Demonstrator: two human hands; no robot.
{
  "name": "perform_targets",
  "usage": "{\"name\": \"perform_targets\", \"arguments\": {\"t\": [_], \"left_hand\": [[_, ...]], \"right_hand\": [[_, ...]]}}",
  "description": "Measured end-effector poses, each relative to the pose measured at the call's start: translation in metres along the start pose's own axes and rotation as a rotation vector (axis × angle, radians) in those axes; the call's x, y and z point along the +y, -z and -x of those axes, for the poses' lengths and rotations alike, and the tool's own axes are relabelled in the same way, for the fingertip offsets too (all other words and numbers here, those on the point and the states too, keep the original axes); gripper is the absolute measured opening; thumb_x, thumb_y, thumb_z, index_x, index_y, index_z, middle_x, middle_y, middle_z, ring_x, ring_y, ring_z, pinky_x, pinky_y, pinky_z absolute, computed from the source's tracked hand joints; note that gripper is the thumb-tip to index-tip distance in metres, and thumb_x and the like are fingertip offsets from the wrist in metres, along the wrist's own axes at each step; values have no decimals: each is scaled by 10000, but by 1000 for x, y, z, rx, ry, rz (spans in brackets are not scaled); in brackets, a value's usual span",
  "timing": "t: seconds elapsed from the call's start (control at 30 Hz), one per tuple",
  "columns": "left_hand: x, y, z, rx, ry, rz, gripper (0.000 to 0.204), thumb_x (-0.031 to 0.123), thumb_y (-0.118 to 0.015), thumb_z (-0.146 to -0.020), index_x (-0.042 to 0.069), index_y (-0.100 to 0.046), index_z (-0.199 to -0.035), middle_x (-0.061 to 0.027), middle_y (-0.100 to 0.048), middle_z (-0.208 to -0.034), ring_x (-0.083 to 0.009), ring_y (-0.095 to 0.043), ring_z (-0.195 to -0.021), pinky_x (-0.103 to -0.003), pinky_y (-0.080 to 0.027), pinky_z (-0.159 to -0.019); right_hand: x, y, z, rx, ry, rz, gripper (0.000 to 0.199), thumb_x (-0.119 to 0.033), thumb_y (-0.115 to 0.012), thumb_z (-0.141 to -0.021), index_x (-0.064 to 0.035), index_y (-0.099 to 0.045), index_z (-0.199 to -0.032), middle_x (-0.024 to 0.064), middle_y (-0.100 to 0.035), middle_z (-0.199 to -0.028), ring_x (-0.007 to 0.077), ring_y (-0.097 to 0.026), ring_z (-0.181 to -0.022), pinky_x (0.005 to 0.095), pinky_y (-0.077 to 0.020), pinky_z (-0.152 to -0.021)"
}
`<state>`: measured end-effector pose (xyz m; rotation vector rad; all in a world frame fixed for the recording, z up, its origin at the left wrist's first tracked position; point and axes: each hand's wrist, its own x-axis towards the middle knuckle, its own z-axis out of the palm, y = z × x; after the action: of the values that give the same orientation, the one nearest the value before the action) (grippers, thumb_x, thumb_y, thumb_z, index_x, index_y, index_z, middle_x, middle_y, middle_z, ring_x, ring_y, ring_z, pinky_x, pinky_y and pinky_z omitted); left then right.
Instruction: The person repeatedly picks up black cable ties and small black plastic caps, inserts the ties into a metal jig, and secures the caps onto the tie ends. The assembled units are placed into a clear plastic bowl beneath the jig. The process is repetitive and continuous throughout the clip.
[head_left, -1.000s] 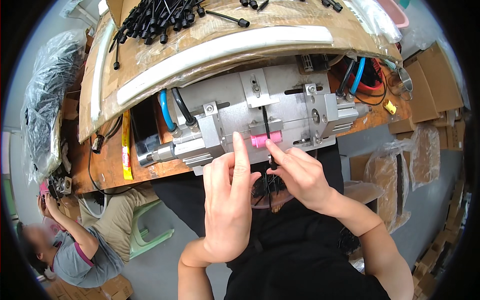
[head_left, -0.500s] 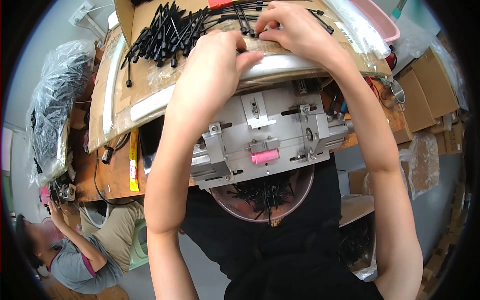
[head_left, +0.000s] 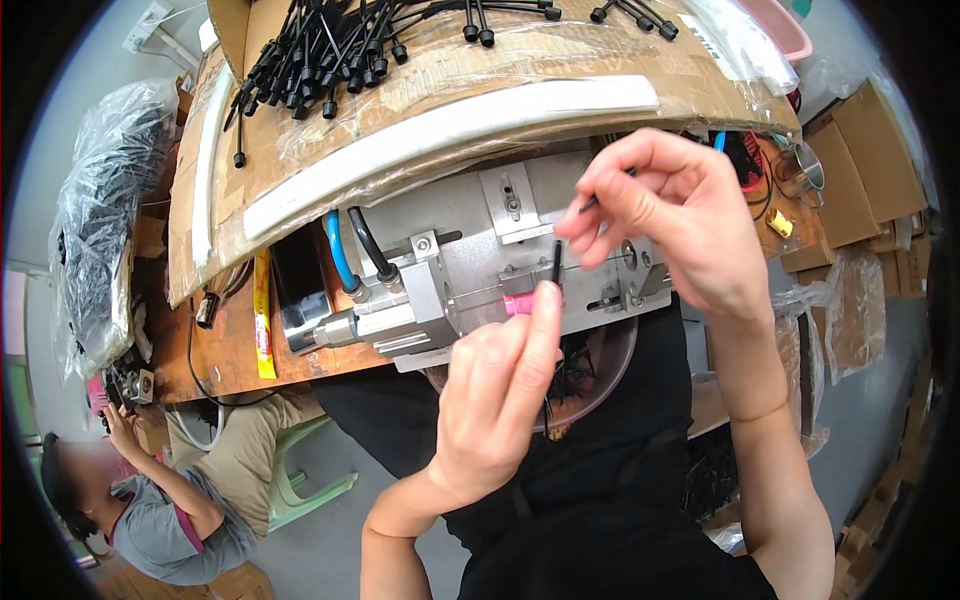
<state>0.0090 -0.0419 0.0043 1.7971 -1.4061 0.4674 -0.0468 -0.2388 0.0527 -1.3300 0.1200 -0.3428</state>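
My left hand (head_left: 490, 400) is closed, fingers pointing up, over the front of a metal fixture (head_left: 500, 258). A short black rod (head_left: 557, 262) stands up from its fingertips, beside a pink block (head_left: 518, 303) on the fixture. Over the fixture's right side, my right hand (head_left: 680, 215) pinches a thin black piece (head_left: 590, 203) between thumb and fingers; most of that piece is hidden. Behind, on a cardboard sheet (head_left: 440, 95), lies a pile of black capped stems (head_left: 320, 60), with several more in small groups to its right.
A bowl (head_left: 628, 350) of black pieces is below the fixture. White foam strips (head_left: 450, 140) edge the cardboard. Blue and black hoses (head_left: 340, 255) enter the left clamp. A phone-like black slab (head_left: 300, 280) and yellow strip (head_left: 262, 320) lie left. A co-worker (head_left: 180, 510) sits at far left.
Both hands have come back from the stems on the cardboard to above the fixture. Each now holds a thin black piece. The view has shifted slightly.
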Motion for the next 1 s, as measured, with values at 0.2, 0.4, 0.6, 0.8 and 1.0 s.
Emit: {"name": "perform_targets", "arguments": {"t": [0.2, 0.4, 0.6, 0.8, 1.0], "left_hand": [[4, 0, 6, -77, -34, -52, 565, -69, -664, -676, -45, -622, -1238, -96, -555, -963, -227, -568, -799, -334, -507, -701], [7, 16, 3, -192, -9, 74, 558, -63, -691, -694, -59, -608, -1246, -89, -557, -969, -224, -568, -817, -332, -503, -724], [4, 28, 14, -324, 98, 503, 635, -88, -732, -685, -76, -563, -1297, -101, -584, -999, -228, -566, -874, -324, -499, -759], [20, 15, 26, -288, 173, 384, 646, -103, -716, -696, -104, -527, -1314, -125, -578, -994, -247, -567, -883, -337, -496, -776], [16, -23, 37, -382, 281, -99, 761, -78, -639, -746, -76, -345, -1448, -128, -508, -1020, -268, -515, -893, -363, -461, -794]], "right_hand": [[-4, -8, 12, 19, -150, -8, 209, -118, -653, -938, 82, -645, -997, 177, -710, -879, 193, -718, -805, 303, -626, -714], [-12, -4, 12, -102, -153, 58, 194, -109, -657, -932, 80, -656, -973, 166, -715, -869, 183, -718, -784, 280, -618, -719], [-18, 2, 10, -303, -333, 203, 142, -78, -692, -897, 63, -679, -908, 125, -725, -831, 131, -711, -733, 228, -589, -662], [-7, -2, 14, -243, -347, 315, 144, -56, -670, -902, 54, -688, -993, 105, -731, -820, 102, -702, -741, 218, -566, -669], [5, -16, 37, 135, 8, 476, 187, -36, -665, -900, 49, -689, -1065, 102, -727, -872, 108, -691, -800, 229, -558, -731]]}}
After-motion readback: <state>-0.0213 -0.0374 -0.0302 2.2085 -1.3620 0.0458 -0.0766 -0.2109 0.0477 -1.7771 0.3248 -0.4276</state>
